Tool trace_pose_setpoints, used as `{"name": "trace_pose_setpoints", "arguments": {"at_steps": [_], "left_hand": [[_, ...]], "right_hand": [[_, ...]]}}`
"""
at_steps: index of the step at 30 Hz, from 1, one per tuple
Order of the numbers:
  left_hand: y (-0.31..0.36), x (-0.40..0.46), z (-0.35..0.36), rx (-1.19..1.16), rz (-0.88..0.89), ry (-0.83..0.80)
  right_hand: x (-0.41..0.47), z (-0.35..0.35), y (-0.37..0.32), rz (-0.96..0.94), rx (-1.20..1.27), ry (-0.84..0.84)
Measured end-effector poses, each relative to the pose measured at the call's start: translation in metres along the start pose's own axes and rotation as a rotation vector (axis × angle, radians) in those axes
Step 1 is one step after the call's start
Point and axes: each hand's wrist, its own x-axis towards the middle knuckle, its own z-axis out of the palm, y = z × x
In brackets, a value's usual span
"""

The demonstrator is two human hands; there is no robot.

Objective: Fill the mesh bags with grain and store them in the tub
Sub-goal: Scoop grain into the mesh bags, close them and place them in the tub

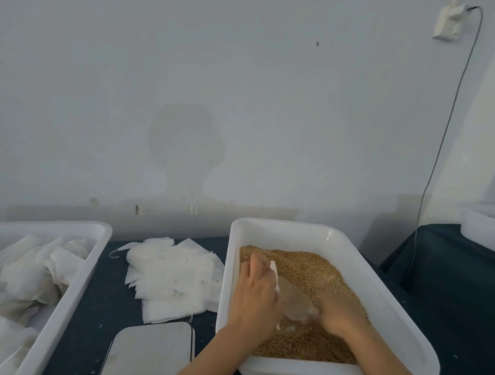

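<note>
While both hands work over the grain, the tub [66, 290] at far left holds filled mesh bags [24, 271]; flat empty bags [171, 277] lie piled on the counter [114, 295]; left hand [254, 294] pinches a white bag [275, 276] open above the grain [308, 272]; right hand [338, 313] grips a clear scoop [295, 301], tipped toward that bag, inside the white tray [378, 278].

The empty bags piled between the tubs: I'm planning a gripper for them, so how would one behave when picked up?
Probably floppy: the empty bags lie flat, thin and creased. Likely very light, so a pull may drag neighbours along, since they overlap in a loose heap. Loose threads at the pile's edge could snag.
</note>
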Motion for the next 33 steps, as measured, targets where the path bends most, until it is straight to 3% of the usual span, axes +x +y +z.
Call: {"name": "trace_pose_setpoints", "arguments": {"at_steps": [5, 10, 18, 24, 28, 33], "left_hand": [[0.003, -0.001, 0.000, 0.034, 0.111, -0.190], [0.003, -0.003, 0.002, 0.013, 0.039, -0.223], [0.000, -0.001, 0.007, -0.027, -0.004, -0.199], [0.000, -0.002, 0.002, -0.016, -0.006, -0.211], [-0.002, -0.001, 0.005, -0.016, -0.025, -0.224], [-0.006, 0.000, 0.008, -0.047, -0.039, -0.217]], "right_hand": [[-0.002, 0.004, -0.006, -0.042, -0.308, 0.031], [0.001, -0.014, 0.004, -0.067, -0.208, 0.054], [0.019, -0.055, -0.005, 0.007, -0.430, 0.073], [0.036, -0.049, -0.031, 0.017, -0.275, 0.006], [0.046, -0.023, -0.019, -0.054, -0.044, 0.003], [0.049, -0.013, 0.007, -0.078, 0.064, 0.011]]}}
